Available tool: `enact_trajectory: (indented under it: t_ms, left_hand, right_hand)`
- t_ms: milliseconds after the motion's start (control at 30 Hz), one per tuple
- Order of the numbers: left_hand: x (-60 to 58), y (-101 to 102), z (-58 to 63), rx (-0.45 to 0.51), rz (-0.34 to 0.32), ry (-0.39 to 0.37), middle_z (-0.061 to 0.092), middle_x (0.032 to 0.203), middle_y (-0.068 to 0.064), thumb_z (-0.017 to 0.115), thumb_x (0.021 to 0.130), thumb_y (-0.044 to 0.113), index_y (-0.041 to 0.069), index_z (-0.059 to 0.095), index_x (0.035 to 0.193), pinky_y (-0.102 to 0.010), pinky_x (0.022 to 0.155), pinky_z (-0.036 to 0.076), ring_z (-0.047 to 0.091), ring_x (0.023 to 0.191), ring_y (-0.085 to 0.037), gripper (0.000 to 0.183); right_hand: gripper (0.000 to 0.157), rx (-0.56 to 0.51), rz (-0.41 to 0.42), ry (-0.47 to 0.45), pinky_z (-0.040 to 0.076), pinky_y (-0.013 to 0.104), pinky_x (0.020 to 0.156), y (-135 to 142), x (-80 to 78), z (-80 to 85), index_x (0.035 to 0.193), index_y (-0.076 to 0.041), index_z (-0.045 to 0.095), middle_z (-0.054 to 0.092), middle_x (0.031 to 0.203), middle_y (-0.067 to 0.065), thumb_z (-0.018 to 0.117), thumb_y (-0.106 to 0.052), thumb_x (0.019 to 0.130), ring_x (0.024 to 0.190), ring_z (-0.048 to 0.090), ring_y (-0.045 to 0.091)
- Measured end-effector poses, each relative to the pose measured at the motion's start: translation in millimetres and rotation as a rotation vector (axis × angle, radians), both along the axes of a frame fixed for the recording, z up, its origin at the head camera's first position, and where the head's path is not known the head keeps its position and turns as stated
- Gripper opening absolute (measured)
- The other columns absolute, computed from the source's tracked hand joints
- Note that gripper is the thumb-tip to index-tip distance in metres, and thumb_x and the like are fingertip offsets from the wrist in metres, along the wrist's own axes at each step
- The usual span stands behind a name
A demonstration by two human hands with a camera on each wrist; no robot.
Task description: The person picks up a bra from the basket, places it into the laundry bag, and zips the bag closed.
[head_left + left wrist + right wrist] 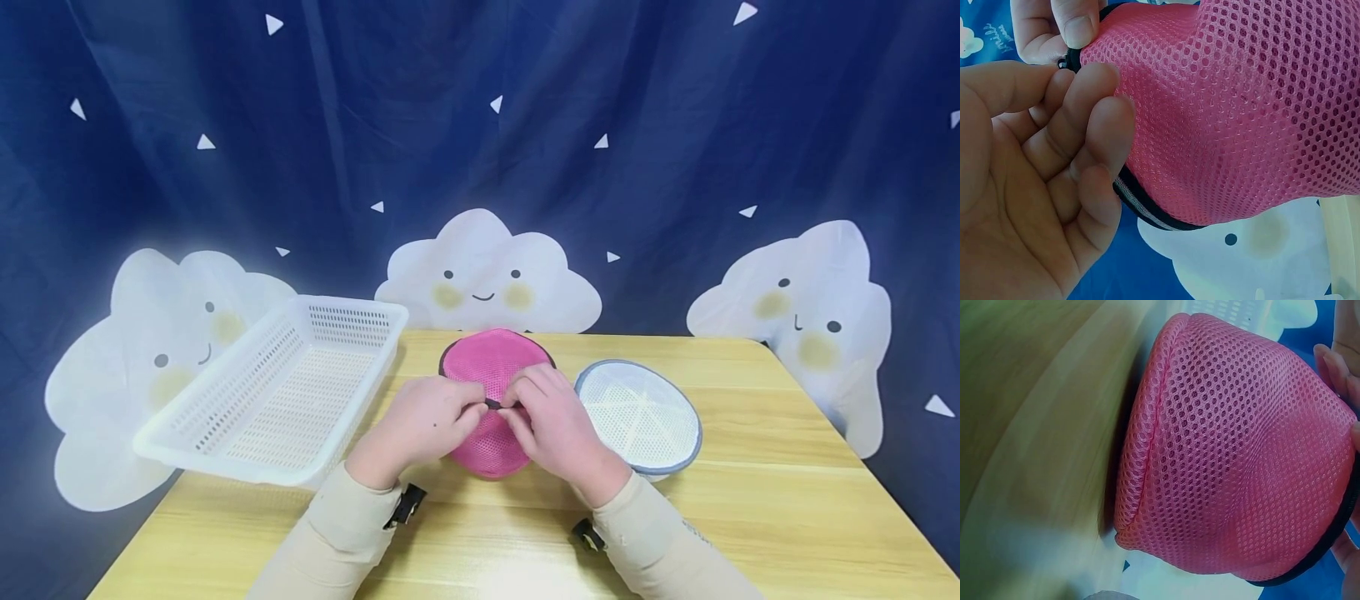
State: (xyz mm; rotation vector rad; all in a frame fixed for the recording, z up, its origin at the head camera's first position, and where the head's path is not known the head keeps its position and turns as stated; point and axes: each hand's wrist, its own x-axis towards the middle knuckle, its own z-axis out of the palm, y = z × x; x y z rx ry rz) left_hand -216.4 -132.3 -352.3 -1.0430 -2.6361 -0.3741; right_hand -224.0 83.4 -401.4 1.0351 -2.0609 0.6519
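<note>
A pink mesh laundry bag with a black zip band stands on the table in front of me. My left hand pinches one side of the bag's black edging between thumb and forefinger. Just across from it, my right hand pinches the same edging, and a short dark piece shows between the two hands. In the left wrist view a small black zip end sits at the fingertips. The right wrist view shows the bag's rounded mesh side and its seamed base on the wood.
A white plastic basket with slotted walls stands at the left of the wooden table. To the right of the pink bag rests a white mesh bag with a grey-blue rim. A dark blue curtain with cloud faces hangs behind.
</note>
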Motion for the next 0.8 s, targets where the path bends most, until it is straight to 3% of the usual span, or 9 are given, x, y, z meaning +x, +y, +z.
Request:
enact_trajectory:
  t_ms: [500, 800]
  left_hand:
    - [-1.5, -2.3, -1.9, 0.004, -0.012, 0.017, 0.035, 0.056, 0.012, 0.061, 0.093, 0.025, 0.025, 0.042, 0.068, -0.029, 0.049, 0.036, 0.042, 0.054, -0.011, 0.032]
    - [-2.3, -5.8, 2.3, 0.015, -0.012, -0.013, 0.035, 0.056, 0.012, 0.061, 0.094, 0.025, 0.025, 0.042, 0.068, -0.028, 0.052, 0.038, 0.043, 0.054, -0.011, 0.032]
  right_hand:
    - [0.016, 0.029, -0.015, -0.032, 0.042, 0.036, 0.083, -0.4, 3.0, 2.1, 0.089, -0.012, 0.057, 0.058, 0.094, 0.0, 0.073, -0.012, 0.088, 0.091, 0.054, 0.021]
    - [0.015, 0.024, -0.02, -0.046, 0.043, 0.036, 0.084, 0.2, 2.3, 2.4, 0.09, -0.012, 0.056, 0.057, 0.093, 0.0, 0.071, -0.012, 0.089, 0.091, 0.053, 0.021]
